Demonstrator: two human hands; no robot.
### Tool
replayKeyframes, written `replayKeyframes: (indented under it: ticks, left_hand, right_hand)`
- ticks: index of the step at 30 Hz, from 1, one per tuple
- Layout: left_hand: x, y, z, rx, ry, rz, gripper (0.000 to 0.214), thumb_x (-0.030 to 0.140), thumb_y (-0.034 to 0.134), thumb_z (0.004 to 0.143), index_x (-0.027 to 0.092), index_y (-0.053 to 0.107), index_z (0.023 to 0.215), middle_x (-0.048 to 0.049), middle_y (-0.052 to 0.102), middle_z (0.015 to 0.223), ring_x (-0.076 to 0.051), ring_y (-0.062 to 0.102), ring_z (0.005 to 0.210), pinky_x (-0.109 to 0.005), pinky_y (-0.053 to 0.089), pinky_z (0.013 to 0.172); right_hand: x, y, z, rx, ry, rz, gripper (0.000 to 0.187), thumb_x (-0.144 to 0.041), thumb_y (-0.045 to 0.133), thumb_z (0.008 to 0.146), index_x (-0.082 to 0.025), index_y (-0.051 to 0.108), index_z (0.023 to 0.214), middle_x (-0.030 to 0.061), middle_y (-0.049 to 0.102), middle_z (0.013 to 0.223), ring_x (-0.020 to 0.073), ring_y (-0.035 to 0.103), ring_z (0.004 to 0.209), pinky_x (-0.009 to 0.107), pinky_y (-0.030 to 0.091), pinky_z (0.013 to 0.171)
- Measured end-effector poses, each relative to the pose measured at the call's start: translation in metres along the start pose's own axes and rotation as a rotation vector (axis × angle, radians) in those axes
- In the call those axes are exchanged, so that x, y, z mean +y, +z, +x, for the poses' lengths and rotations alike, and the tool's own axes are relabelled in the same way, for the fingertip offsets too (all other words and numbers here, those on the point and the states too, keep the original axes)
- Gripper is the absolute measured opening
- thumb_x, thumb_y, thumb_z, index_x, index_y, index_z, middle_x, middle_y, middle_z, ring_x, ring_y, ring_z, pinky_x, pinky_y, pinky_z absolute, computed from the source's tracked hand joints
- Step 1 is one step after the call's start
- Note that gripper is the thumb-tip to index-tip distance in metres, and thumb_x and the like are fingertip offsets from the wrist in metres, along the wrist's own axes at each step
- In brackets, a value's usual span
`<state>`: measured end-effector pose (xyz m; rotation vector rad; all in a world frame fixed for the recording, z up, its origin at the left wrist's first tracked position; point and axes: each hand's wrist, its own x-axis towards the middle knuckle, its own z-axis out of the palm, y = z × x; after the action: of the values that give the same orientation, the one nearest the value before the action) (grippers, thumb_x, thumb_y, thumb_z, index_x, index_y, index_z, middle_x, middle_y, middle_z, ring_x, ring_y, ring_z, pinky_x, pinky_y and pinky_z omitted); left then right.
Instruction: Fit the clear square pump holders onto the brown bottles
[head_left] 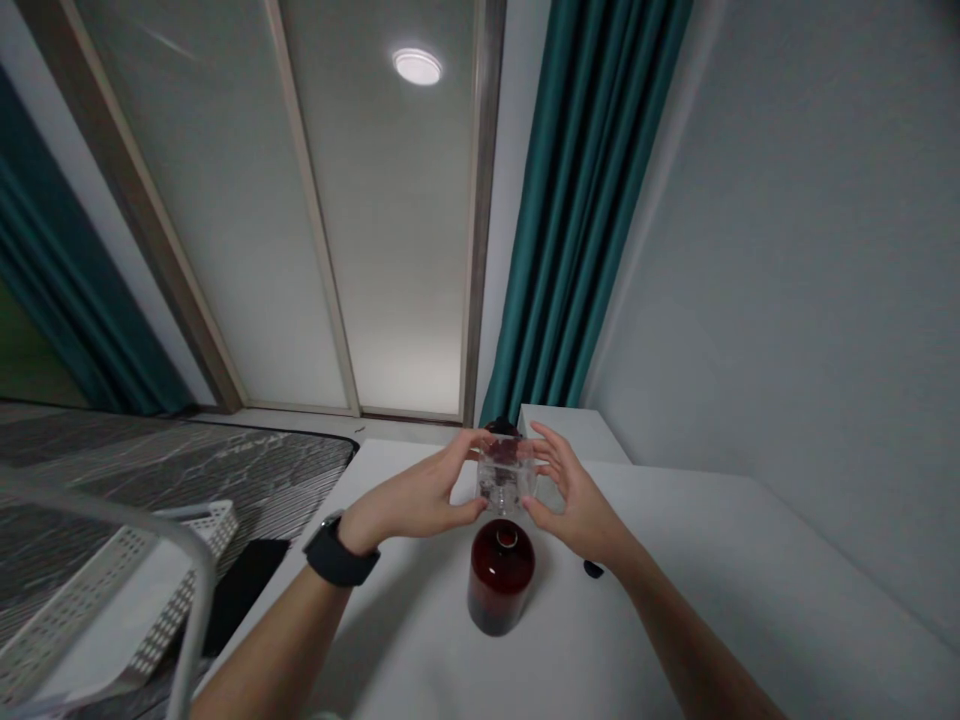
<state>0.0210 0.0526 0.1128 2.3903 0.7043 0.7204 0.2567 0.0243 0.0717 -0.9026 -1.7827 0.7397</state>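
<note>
Left fingers [468, 513] and right fingers [541, 516] grasp the clear container [501, 478] between them.

Past the table's [697, 590] far edge stands a white box [574, 428], with a teal curtain [592, 200] behind it. Left of this is a frosted door [397, 250], a round light [417, 66] showing on its pane; another curtain [60, 280] hangs farther left. A grey rug [300, 455] reaches near the far left corner. Off the left edge are a black flat thing [244, 590], a perforated basket [75, 610] and a pale tube [204, 595]. A plain wall [810, 250] rises along the right edge.
</note>
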Motion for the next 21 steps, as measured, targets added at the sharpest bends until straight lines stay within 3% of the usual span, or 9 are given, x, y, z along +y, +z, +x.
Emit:
replayKeyframes:
  ticks: [6, 15, 21]
  left_hand:
    - [0.005, -0.003, 0.0, 0.019, -0.017, 0.058, 0.083, 0.023, 0.067, 0.083, 0.02, 0.023, 0.152, -0.0179, 0.044, 0.15, -0.031, 0.053, 0.13, -0.053, 0.042, 0.111]
    - [0.007, -0.006, 0.002, 0.028, 0.054, 0.077, 0.078, 0.023, 0.073, 0.08, 0.023, 0.036, 0.148, -0.0143, 0.05, 0.148, -0.032, 0.053, 0.132, -0.052, 0.043, 0.111]
    - [0.015, -0.009, 0.002, 0.02, 0.076, 0.136, 0.072, 0.025, 0.073, 0.08, 0.022, 0.039, 0.144, -0.0139, 0.055, 0.141, -0.032, 0.055, 0.128, -0.049, 0.045, 0.108]
  right_hand:
    - [-0.009, -0.005, -0.004, -0.011, -0.008, -0.08, 0.08, -0.017, 0.066, 0.078, -0.028, 0.03, 0.148, 0.0121, 0.051, 0.137, 0.0279, 0.049, 0.131, 0.047, 0.047, 0.104]
    - [-0.017, -0.013, -0.006, -0.076, -0.1, -0.272, 0.077, -0.015, 0.067, 0.079, -0.031, 0.036, 0.148, 0.0104, 0.045, 0.14, 0.0286, 0.05, 0.128, 0.047, 0.049, 0.106]
    - [-0.027, -0.018, -0.006, -0.129, -0.138, -0.382, 0.081, -0.016, 0.066, 0.082, -0.032, 0.03, 0.152, 0.0099, 0.044, 0.14, 0.0275, 0.048, 0.132, 0.048, 0.045, 0.111]
